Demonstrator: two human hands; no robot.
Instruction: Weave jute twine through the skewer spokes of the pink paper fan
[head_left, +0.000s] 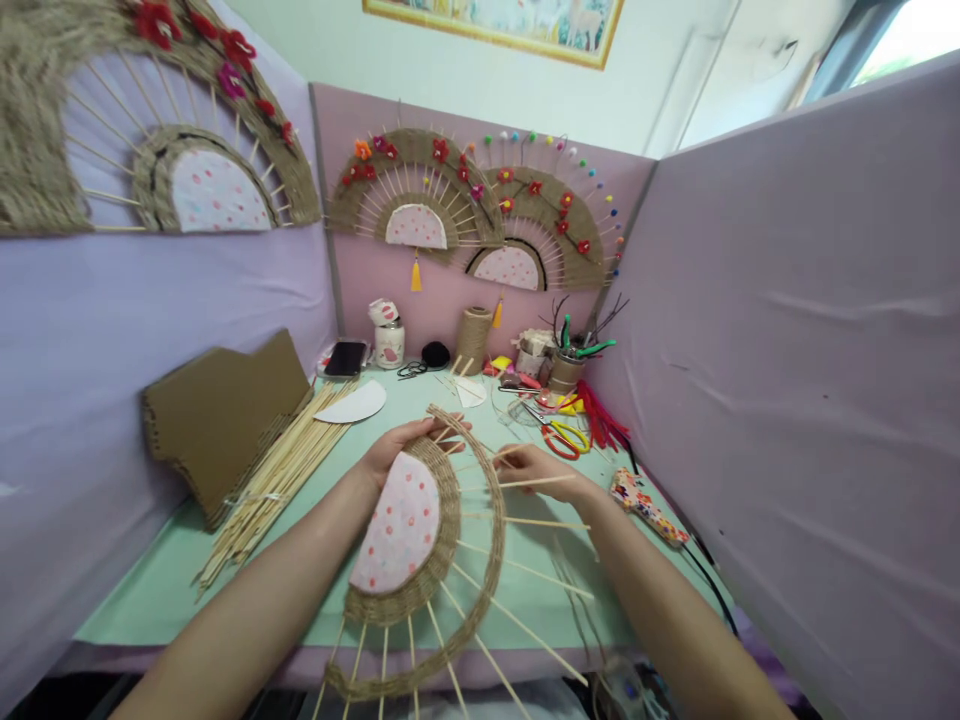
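Note:
A half-round fan of thin sticks and woven twine [491, 560] is tilted over the near part of the table. Its centre is a white half-disc with pink dots [401, 525], edged by a woven twine band. My left hand [405, 445] grips the upper end of this fan, its fingers partly behind the band. At the outer arc, my right hand [529, 468] has its fingers pinched beside the sticks, closed on twine as far as I can see. Loose twine strands [577, 590] hang below my right forearm.
Bundled sticks [277, 470] and brown cardboard [225, 410] lie left. Scissors [566, 437], red pipe cleaners [600, 415] and a flowered glue gun [649, 508] with a cord are right. A twine spool [474, 340] stands behind. Finished fans [420, 190] hang on the partitions.

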